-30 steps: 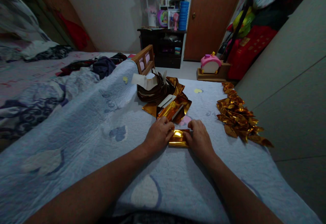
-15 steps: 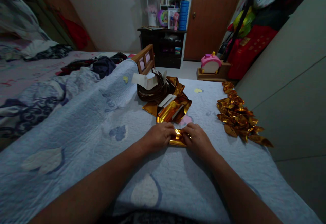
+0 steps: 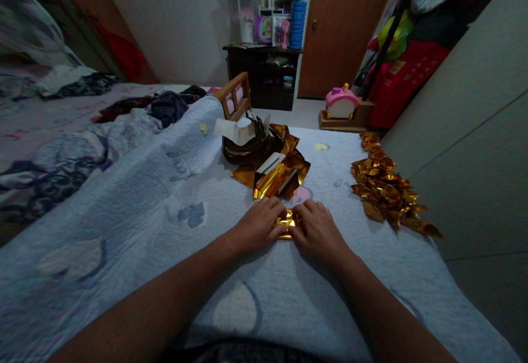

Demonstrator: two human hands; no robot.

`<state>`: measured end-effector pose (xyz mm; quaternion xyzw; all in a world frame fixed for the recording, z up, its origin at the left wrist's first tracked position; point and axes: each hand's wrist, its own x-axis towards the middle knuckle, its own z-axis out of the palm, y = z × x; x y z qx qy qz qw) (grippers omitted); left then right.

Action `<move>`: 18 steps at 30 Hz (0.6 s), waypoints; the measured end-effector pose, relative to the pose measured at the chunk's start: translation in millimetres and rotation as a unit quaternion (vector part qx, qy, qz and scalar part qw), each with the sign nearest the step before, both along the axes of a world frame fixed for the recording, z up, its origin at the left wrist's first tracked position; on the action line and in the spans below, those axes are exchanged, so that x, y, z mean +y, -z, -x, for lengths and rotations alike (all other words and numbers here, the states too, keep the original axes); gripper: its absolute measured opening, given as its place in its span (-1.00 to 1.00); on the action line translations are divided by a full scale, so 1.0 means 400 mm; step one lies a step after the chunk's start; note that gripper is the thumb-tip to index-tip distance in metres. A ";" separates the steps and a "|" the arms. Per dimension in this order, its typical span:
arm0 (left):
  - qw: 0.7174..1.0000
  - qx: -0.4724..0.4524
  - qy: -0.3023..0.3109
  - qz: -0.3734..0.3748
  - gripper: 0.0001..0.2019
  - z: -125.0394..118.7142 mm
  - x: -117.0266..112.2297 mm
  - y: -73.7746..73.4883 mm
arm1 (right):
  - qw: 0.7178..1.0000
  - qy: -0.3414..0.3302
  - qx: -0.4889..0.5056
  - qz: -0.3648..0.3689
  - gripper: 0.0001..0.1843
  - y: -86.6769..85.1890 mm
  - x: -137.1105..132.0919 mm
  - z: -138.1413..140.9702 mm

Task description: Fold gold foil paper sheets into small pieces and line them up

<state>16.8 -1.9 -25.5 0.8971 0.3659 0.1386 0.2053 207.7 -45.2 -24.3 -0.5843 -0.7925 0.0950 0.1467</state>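
A small sheet of gold foil paper (image 3: pixel 287 223) lies on the light blue quilt (image 3: pixel 165 209) right in front of me. My left hand (image 3: pixel 259 225) presses on its left side with curled fingers. My right hand (image 3: pixel 317 230) covers its right side, fingers bent down onto it. The two hands almost touch, and only a narrow strip of gold shows between them. Just beyond lies a loose stack of gold foil sheets (image 3: pixel 275 176).
A row of several folded gold pieces (image 3: pixel 385 190) runs along the quilt's right edge by the grey wall. A dark bundle with white paper (image 3: pixel 243 140) sits behind the sheets. Crumpled clothes (image 3: pixel 165 104) lie at the left. A wooden door and dark cabinet stand at the back.
Both hands have drawn together over the gold paper. Its visible part has shrunk from a wide rectangle to a narrow strip.
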 end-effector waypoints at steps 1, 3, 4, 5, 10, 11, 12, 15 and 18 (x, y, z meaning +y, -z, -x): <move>1.000 0.003 0.004 0.003 -0.84 0.003 -0.001 0.001 | 1.000 0.003 -0.007 0.000 -0.85 -0.001 -0.002 0.002; 1.000 0.010 0.012 0.008 -0.79 0.007 -0.005 0.001 | 1.000 0.007 -0.018 0.001 -0.85 -0.001 -0.004 0.005; 1.000 0.015 0.015 0.011 -0.77 0.009 -0.006 -0.001 | 1.000 0.009 -0.022 0.001 -0.84 -0.001 -0.005 0.006; 1.000 0.019 0.016 0.014 -0.75 0.010 -0.008 -0.002 | 1.000 0.010 -0.024 0.000 -0.84 0.000 -0.006 0.007; 0.999 0.028 0.016 0.027 -0.72 0.011 -0.010 -0.006 | 1.000 0.012 -0.027 -0.006 -0.83 0.004 -0.012 0.011; 0.999 0.026 0.018 0.027 -0.71 0.012 -0.010 -0.006 | 1.000 0.013 -0.027 -0.009 -0.80 0.005 -0.014 0.012; 0.999 0.024 0.020 0.027 -0.71 0.013 -0.009 -0.007 | 0.999 0.013 -0.027 -0.013 -0.77 0.005 -0.015 0.014; 0.999 0.022 0.030 0.027 -0.72 0.018 -0.006 -0.007 | 0.999 0.015 -0.031 -0.018 -0.68 0.005 -0.018 0.019; 0.999 0.020 0.042 0.028 -0.72 0.023 -0.002 -0.004 | 0.999 0.025 -0.041 -0.018 -0.64 0.005 -0.019 0.025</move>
